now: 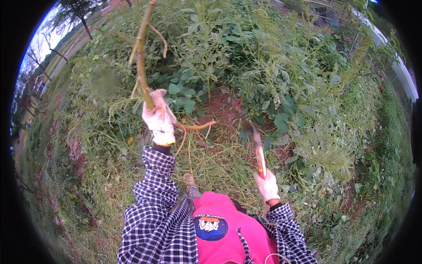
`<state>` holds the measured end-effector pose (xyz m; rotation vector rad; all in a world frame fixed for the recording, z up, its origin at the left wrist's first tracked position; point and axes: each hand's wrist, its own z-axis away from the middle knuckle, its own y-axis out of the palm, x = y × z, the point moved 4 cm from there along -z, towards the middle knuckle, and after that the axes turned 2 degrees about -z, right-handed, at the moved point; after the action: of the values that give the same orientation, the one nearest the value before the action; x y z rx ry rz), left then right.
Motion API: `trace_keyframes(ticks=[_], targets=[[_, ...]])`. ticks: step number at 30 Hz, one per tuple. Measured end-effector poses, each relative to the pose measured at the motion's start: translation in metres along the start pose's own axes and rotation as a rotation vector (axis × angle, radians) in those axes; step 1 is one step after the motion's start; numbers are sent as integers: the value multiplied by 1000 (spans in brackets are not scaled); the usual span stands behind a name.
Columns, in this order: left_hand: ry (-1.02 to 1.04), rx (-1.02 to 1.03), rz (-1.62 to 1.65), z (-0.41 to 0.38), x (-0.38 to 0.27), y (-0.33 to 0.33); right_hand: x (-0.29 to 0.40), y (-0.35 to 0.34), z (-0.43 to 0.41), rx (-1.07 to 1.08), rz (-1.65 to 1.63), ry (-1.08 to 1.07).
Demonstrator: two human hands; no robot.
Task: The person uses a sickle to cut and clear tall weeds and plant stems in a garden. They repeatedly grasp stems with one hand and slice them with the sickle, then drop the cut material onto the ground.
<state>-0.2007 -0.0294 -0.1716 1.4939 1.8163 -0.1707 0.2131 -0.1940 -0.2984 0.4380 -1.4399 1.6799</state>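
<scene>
My left hand (160, 117), in a pale work glove, is raised at centre left and closed around a thick green-brown plant stalk (141, 62). The stalk runs up past the top of the view. Below the glove, a reddish root (196, 126) with thin side roots sticks out to the right. Lower right, my right hand (267, 186), also gloved, grips the handle of a hand tool (259, 153). Its handle is red and pale near the glove; its dark head is blurred, close to the leaves and bare soil, so its kind cannot be told.
Tall leafy weeds (207, 62) stand ahead, around a patch of reddish soil (222, 105). Cut or flattened stems (211, 158) cover the ground before me. A shoe (189, 179) shows beside my pink top. A long white band (404, 77) curves along the right edge; trees (84, 24) stand upper left.
</scene>
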Motion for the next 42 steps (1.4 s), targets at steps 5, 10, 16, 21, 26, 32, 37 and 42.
trace_keyframes(ticks=[5,10,16,21,26,32,37,42], targets=[[-277,-144,63,32,9,39,187,-33,14,-70,-726,-511],[-289,-36,133,2,-12,43,122,44,1,29,-225,-528],[62,-134,260,-92,-102,3,-193,22,36,257,459,378],[-243,-379,-143,-36,-62,16,-175,13,25,140,97,436],[-620,-133,9,62,-16,54,-23,10,24,117,-532,226],[-876,148,260,142,-24,104,84,13,12,311,-759,59],[-899,183,240,142,-54,115,105,43,18,630,-623,36],[-885,454,150,126,-73,112,98,61,11,616,-401,-15]])
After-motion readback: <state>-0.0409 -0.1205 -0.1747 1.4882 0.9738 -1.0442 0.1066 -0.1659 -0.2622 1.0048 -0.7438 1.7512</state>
